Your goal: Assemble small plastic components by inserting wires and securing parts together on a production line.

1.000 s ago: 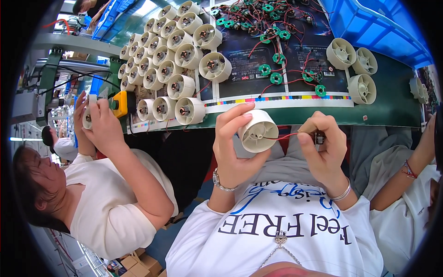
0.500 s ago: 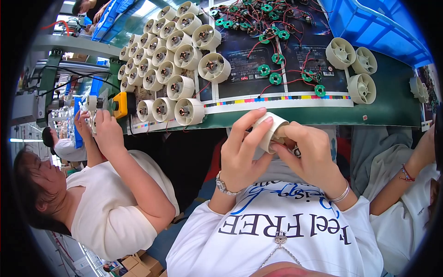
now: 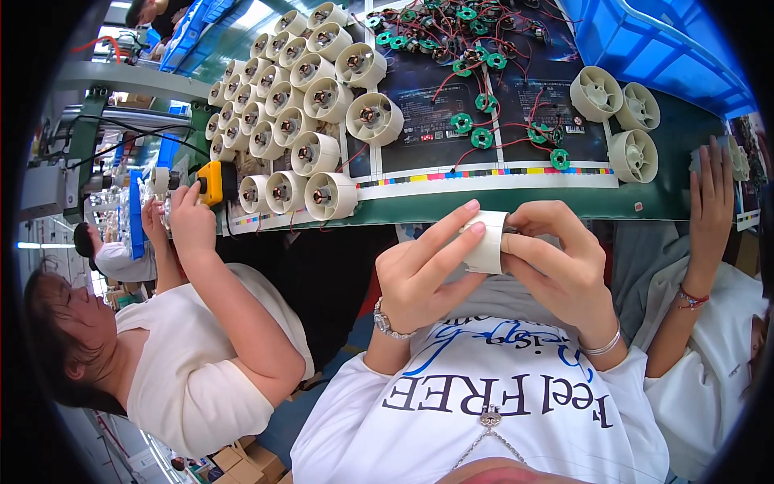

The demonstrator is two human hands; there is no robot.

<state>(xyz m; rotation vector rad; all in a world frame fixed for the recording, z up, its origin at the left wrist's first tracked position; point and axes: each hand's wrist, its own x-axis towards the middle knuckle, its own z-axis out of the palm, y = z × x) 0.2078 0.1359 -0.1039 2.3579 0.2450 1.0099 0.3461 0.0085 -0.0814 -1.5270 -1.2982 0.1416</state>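
My left hand [image 3: 415, 282] grips a cream-white plastic fan housing [image 3: 487, 252], a short round tube, its fingertips over the top and thumb underneath. The housing lies on its side above my lap, just off the table's front edge. At its right end is my right hand [image 3: 564, 270], fingers bent and pressed together at the opening. What those fingers hold is hidden. Ahead on the table lie green ring-shaped circuit boards with red wires [image 3: 481, 137]. Left of them stand many similar housings [image 3: 330, 195] with copper-wound motors inside.
Three housings with bare vanes [image 3: 633, 156] stand at the right, below a blue plastic crate [image 3: 657, 52]. A yellow switch box [image 3: 211, 183] sits at the left edge. Co-workers sit on both sides; one's hand [image 3: 711, 194] reaches to a housing at the far right.
The housing has turned so its open end faces right, and my right hand has shifted right with it. The right co-worker's hand has come up to the table.
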